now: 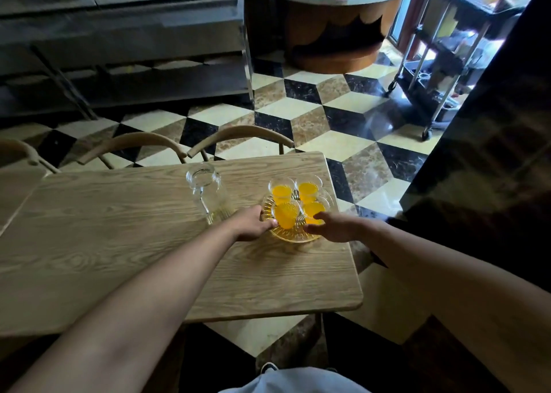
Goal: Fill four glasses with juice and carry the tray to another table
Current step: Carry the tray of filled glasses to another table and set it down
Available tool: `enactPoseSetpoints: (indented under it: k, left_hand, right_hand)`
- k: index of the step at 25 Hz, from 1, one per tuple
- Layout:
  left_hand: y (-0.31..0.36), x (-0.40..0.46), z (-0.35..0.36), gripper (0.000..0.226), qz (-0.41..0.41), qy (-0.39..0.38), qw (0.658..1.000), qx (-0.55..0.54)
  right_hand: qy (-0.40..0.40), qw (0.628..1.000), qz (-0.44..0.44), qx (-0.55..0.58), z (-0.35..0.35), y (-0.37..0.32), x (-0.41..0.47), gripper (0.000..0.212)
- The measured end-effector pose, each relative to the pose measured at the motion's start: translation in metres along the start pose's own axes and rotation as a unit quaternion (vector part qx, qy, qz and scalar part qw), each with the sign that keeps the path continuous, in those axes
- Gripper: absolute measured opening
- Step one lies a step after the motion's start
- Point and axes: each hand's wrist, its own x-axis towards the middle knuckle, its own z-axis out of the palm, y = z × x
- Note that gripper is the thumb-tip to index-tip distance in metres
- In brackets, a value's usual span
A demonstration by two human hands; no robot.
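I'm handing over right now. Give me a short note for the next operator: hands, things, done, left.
Left hand: gripping the tray's left rim.
Right hand: open, at the right rim, grip not clear.
Tray: on the wooden table near its right end, holding four glasses.
Jug: looks empty, left of the tray.
Done: all four glasses hold juice.
Left: lift the tray, carry it to another table.

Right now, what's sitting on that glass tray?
Four glasses with orange juice, clustered together on the tray. The left hand grips the tray's left rim; the right hand covers part of its right edge, so contact there is unclear.
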Motion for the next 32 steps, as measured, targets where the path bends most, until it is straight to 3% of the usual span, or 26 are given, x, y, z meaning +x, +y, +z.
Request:
enactPoseSetpoints:
  k: [9,15,17,19,23,32]
  left_hand:
    - [-0.02,0.022,0.025,0.063,-0.015,-0.006,1.0,0.0]
    - [-0.029,0.053,0.035,0.065,-0.036,0.019,0.997,-0.071]
    - [-0.029,0.064,0.04,0.063,-0.049,0.027,0.996,-0.074]
    - [-0.029,0.076,0.042,0.056,-0.065,0.033,0.994,-0.082]
    - [-0.027,0.094,0.042,0.043,-0.123,0.05,0.986,-0.097]
    - [-0.039,0.114,0.042,0.04,-0.208,0.088,0.967,-0.117]
  right_hand:
    - [0.001,1.0,0.022,0.023,0.008,0.011,0.014,0.073]
    - [0.017,0.998,0.051,0.018,-0.002,0.037,0.022,0.048]
    - [0.025,0.998,0.061,0.007,-0.01,0.051,0.033,0.055]
    - [0.03,0.997,0.073,-0.002,-0.02,0.066,0.05,0.061]
    - [0.025,0.998,0.064,-0.013,-0.042,0.092,0.091,0.054]
    - [0.023,0.998,0.045,-0.043,-0.064,0.104,0.145,0.04]
